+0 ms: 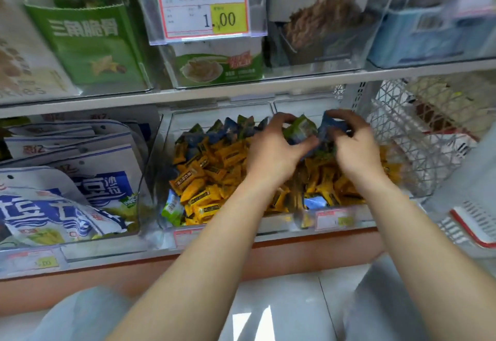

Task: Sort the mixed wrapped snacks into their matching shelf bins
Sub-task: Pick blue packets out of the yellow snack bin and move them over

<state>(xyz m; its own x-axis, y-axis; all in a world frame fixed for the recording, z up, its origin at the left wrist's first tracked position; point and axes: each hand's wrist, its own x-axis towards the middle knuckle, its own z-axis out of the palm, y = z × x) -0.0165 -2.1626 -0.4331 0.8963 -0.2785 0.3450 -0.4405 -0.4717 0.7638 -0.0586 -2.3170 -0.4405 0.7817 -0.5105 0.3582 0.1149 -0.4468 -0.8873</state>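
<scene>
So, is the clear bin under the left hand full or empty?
Full: yellow snacks pile across the clear bin to its front wall.

Snack packets (212, 177) are yellow-orange with dark labels, beside one green packet (299, 127) and one blue packet (329, 125). Bags (80, 201) white with blue lettering; box (91, 43) green, white lettering; price tag (204, 9) red-bordered with a yellow patch — basket (397, 136) white lattice.

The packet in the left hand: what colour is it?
The packet gripped by the left hand is green; the head view shows it best.
</scene>
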